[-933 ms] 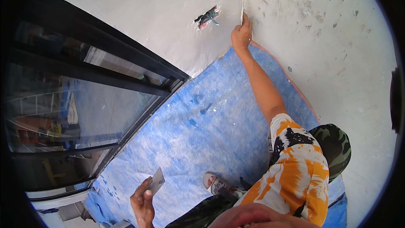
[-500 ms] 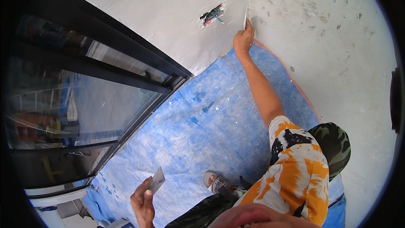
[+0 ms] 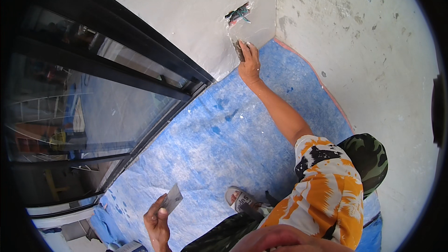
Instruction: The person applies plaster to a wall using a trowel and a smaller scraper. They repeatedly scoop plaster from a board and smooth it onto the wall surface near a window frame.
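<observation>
Low on the smooth white wall (image 3: 196, 23), my right hand (image 3: 250, 65) grips a thin putty scraper (image 3: 238, 50), its blade lying along the surface. Just above the scraper is a rough-edged hole (image 3: 238, 15) with green and red wires in it. My left hand (image 3: 157, 221) is near the bottom left, over the blue floor sheet. Between its thumb and fingers it pinches a flat grey scraper blade (image 3: 173, 199), away from the wall.
A blue floor sheet (image 3: 219, 154) with a reddish edge covers the floor. Dark-framed glass doors (image 3: 126, 84) run along the left. A stained bare wall (image 3: 368, 51) meets the white one at a corner on the right. My sandalled foot (image 3: 239, 199) stands on the sheet.
My right hand has moved left from the corner to below the hole, and its scraper now shows. My left hand has hardly moved with its blade.
</observation>
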The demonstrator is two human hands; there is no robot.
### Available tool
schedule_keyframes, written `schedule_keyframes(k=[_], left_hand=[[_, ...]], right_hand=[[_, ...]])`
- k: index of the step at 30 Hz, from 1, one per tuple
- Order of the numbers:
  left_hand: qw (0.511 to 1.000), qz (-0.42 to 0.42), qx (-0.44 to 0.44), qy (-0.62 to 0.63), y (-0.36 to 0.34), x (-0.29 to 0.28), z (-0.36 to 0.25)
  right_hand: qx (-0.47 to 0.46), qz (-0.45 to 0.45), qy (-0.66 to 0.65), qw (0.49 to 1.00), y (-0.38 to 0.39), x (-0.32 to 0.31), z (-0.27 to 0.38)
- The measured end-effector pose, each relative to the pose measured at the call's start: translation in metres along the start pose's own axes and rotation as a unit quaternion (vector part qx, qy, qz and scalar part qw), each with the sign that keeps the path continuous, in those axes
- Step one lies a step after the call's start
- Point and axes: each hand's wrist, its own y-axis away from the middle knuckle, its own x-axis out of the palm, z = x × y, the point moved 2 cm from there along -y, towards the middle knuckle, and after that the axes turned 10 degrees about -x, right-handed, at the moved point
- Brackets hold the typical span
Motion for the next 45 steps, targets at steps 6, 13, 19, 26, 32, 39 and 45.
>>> schedule_keyframes(k=[6, 13, 19, 26, 32, 39, 45], left_hand=[[0.998, -0.014, -0.005, 0.061, 0.008, -0.007, 0.014], [0.998, -0.007, -0.034, 0.049, 0.012, -0.011, 0.021], [0.999, 0.035, -0.008, 0.038, 0.014, -0.013, 0.020], [0.943, -0.051, -0.064, 0.323, -0.004, -0.005, 0.034], [0.757, 0.112, -0.223, 0.603, -0.077, 0.033, 0.042], [0.763, 0.133, -0.088, 0.627, -0.105, 0.014, 0.020], [0.822, 0.119, -0.046, 0.555, -0.095, 0.009, 0.028]], right_hand=[[0.167, -0.140, -0.020, 0.976, -0.034, -0.028, -0.100], [0.169, -0.039, -0.015, 0.985, -0.050, 0.004, -0.076], [0.082, -0.006, -0.055, 0.995, -0.013, 0.034, 0.065], [0.011, 0.140, -0.261, 0.955, 0.039, -0.002, 0.168], [-0.179, 0.303, -0.638, 0.685, 0.066, -0.123, 0.290], [-0.016, 0.378, -0.370, 0.849, 0.100, -0.092, 0.219], [0.553, -0.093, -0.306, 0.770, 0.070, 0.015, 0.082]])
